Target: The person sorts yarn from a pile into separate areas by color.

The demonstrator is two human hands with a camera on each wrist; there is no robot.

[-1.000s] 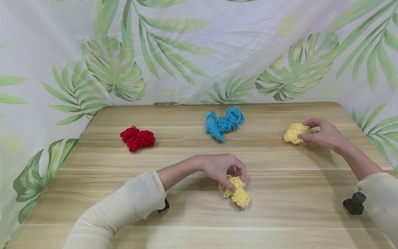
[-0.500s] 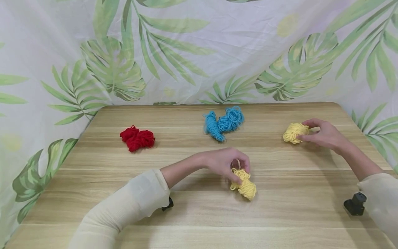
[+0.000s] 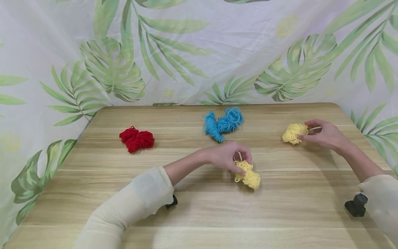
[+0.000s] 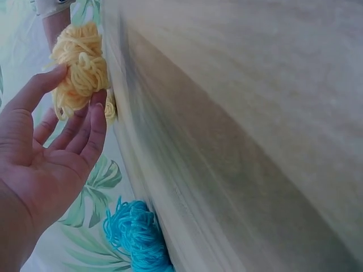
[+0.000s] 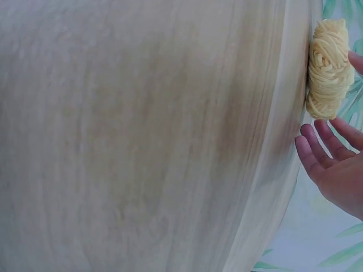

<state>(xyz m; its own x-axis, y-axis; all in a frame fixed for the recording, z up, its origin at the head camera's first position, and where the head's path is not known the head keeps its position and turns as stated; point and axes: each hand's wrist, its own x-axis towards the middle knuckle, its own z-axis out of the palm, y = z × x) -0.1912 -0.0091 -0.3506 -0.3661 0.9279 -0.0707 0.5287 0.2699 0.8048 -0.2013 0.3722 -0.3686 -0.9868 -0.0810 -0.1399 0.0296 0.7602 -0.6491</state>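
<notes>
My left hand [image 3: 228, 155] pinches a small yellow yarn skein [image 3: 247, 174] between thumb and fingertips over the middle of the table. In the left wrist view, the thumb presses one side of this bundle [image 4: 81, 71] and the fingertips the lower end. At the table's right, a second yellow yarn skein [image 3: 294, 133] lies on the wood beside my right hand [image 3: 329, 136]. The right wrist view shows the relaxed, spread fingers [image 5: 322, 148] at that skein's end and the thumb at its side.
Two blue yarn skeins [image 3: 230, 120] lie touching at the back middle of the wooden table [image 3: 217, 214]. A red yarn bundle [image 3: 136, 139] lies at the left. Behind hangs a leaf-print cloth [image 3: 186, 52]. A black device [image 3: 356, 205] sits by the right sleeve.
My left hand has carried its yellow skein away from me and slightly right. The right hand has stayed by its skein, the index fingertip shifting slightly right off it.
</notes>
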